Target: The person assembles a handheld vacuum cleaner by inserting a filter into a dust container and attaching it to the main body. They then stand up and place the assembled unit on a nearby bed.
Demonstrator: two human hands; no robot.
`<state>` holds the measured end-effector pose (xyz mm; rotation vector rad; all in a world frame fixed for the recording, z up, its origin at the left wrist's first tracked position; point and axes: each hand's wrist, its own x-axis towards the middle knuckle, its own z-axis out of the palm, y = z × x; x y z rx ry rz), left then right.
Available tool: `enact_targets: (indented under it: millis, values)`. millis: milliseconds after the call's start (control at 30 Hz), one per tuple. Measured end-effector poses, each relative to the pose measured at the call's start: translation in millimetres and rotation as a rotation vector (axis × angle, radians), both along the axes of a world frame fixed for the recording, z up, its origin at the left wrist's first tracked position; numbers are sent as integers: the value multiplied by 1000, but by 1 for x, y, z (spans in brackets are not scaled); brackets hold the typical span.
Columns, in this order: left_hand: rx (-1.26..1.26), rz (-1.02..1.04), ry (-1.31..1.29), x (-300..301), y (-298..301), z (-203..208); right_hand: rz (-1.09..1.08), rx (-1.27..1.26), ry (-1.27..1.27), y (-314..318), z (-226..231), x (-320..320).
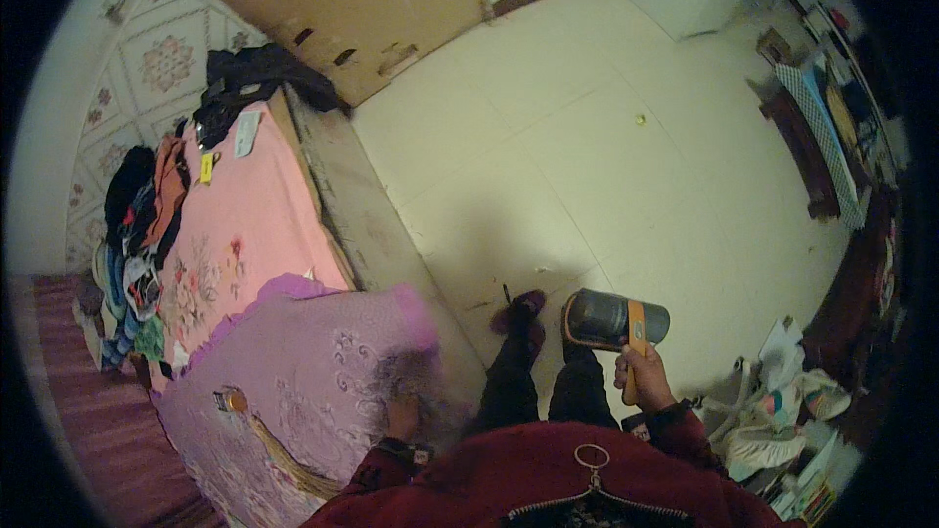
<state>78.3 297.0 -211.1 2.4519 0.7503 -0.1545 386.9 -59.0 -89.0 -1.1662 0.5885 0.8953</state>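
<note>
My right hand (648,377) is closed round the orange handle of a dark, rounded, scoop-like tool (602,319) with an orange edge. It is held over the floor in front of my right leg. My left hand (403,418) is low over the purple patterned cover (323,352) at the bed's near edge. Its fingers are blurred, and a dark patch lies on the cover just beyond them. Farther left on the cover lies a straw-coloured whisk broom (289,460) with an orange end.
A pink floral sheet (259,205) covers the bed's far part. Piled clothes (147,244) lie along the wall, and a black garment (259,78) at the far corner. Pale tiled floor (509,147) stretches ahead. White bags and shoes (773,430) crowd the right, below a cluttered rack (822,127).
</note>
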Motion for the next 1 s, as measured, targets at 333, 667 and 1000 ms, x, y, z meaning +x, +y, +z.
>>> enact_targets:
  millis: [333,667,1000]
  values:
    - [126,-54,621,16,67,-11,95,-108,-70,12,-22,24]
    - [-258,382,301,-7,88,-23,-5,-73,45,-3,-59,6]
    - [-119,439,318,-18,103,-35,11,-144,3,2,-61,-2]
